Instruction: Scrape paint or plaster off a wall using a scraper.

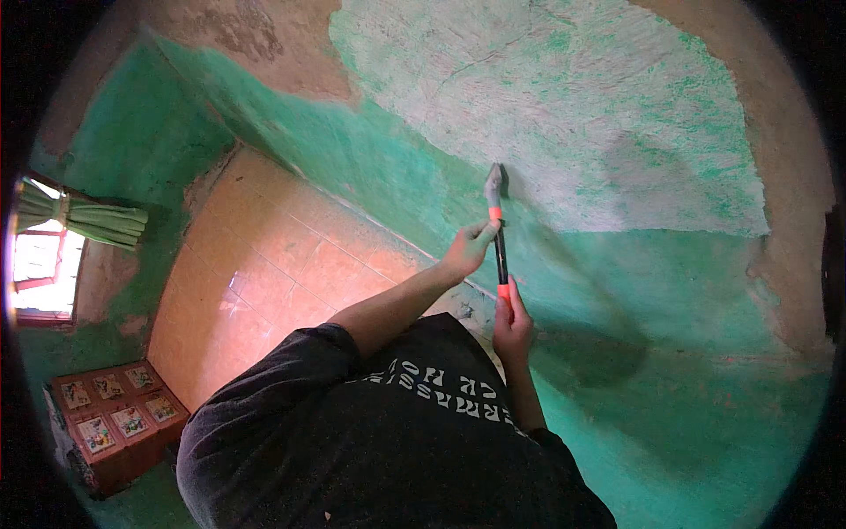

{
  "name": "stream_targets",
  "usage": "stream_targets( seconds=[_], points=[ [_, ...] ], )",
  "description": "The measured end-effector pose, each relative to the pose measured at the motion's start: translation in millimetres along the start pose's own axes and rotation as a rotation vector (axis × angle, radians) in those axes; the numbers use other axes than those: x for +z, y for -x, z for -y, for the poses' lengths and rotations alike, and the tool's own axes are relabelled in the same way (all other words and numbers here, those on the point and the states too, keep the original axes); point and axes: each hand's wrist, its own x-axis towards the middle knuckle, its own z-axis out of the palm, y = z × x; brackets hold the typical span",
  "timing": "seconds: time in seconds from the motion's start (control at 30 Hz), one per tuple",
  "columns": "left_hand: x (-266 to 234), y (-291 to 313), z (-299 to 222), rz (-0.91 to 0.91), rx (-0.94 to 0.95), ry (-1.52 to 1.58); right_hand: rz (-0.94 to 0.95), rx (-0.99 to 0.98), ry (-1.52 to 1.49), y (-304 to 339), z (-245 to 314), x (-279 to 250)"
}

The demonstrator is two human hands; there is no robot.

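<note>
A long-handled scraper with a black shaft, orange bands and a grey tapering head points up at the wall. Its head is by the lower edge of a large whitish patch, where the green paint begins; whether it touches the wall I cannot tell. My left hand is closed round the upper shaft, just under the upper orange band. Lower down, my right hand grips the handle by the lower orange band. The palm sides of both hands are partly hidden.
Orange floor tiles run along the wall's foot at left. A reddish box-shaped piece with picture panels stands lower left, below a window with a tied green curtain. Bare brownish plaster shows at upper left. Shadows fall on the wall.
</note>
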Motion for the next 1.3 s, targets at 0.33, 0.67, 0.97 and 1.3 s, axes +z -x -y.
stream_targets(
  seconds=[0.33,0.67,0.97,1.3],
  points=[
    [-5,5,-21,-0.003,-0.098,0.042,-0.012,-0.030,0.043,-2,10,9],
    [-15,0,-26,-0.059,-0.003,0.022,0.016,-0.058,0.025,-13,16,6],
    [-23,-8,-9,-0.037,-0.119,0.082,-0.004,-0.034,0.026,-8,22,17],
    [-34,-17,-9,0.074,-0.073,-0.032,0.002,-0.051,0.115,-10,18,14]
  ],
)
